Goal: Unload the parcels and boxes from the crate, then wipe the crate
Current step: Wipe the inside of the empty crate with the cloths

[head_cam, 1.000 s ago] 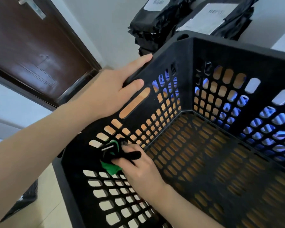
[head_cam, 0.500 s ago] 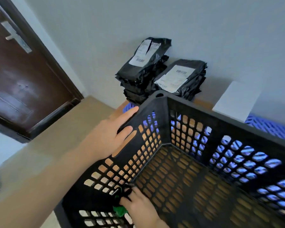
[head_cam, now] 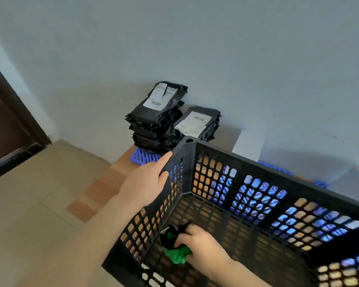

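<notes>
A black perforated plastic crate [head_cam: 257, 164] fills the lower right, with nothing inside but my hand and a cloth. My left hand [head_cam: 147, 179] grips the crate's left wall just below the far-left corner, thumb inside the rim. My right hand [head_cam: 197, 247] is inside the crate, fingers curled round a green and black cloth [head_cam: 175, 253] held against the floor by the left wall. Two stacks of black parcels [head_cam: 155, 119] with white labels stand against the wall behind the crate.
The parcels sit on a blue perforated mat [head_cam: 142, 157] on a low wooden surface. A white box [head_cam: 247, 145] stands to the right of them by the wall. A dark brown door [head_cam: 6, 125] is at the left, with beige tiled floor [head_cam: 29, 204] before it.
The view has tilted up and back, showing more wall and the parcels. My left hand slid along the rim toward the far corner. My right hand moved the cloth from the wall onto the floor.
</notes>
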`<state>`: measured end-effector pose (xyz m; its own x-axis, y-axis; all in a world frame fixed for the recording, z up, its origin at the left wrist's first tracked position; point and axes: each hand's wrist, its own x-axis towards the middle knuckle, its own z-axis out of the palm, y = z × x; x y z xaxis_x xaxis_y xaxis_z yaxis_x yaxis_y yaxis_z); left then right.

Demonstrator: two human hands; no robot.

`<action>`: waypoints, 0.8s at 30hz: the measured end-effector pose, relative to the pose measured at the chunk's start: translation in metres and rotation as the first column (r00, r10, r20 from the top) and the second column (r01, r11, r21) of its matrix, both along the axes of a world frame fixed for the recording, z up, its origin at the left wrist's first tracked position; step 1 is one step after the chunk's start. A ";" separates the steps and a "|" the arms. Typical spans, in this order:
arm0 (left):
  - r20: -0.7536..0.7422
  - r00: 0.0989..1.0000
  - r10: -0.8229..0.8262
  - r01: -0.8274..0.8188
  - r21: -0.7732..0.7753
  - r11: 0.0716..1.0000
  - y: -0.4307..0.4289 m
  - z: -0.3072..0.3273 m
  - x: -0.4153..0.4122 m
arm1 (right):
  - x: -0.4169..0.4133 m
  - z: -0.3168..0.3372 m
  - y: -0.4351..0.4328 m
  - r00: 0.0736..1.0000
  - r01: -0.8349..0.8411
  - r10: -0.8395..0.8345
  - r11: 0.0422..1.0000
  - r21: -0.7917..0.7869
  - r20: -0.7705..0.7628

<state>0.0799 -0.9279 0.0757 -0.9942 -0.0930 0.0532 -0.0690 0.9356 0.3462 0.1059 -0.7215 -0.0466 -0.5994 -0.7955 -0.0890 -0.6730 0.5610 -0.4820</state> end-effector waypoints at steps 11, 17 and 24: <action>-0.033 0.999 -0.024 0.024 -0.011 1.000 0.000 0.002 -0.001 | 0.001 0.072 0.089 0.881 0.464 -0.473 0.871 -0.163 -0.015; -0.098 0.994 -0.051 0.056 0.052 0.997 -0.001 0.004 0.007 | -0.013 0.095 0.099 0.844 0.494 -0.534 0.811 -0.314 -0.051; -0.279 0.952 -0.125 0.143 0.045 0.989 -0.004 -0.001 0.012 | -0.032 0.100 0.094 0.786 0.503 -0.584 0.795 -0.339 -0.201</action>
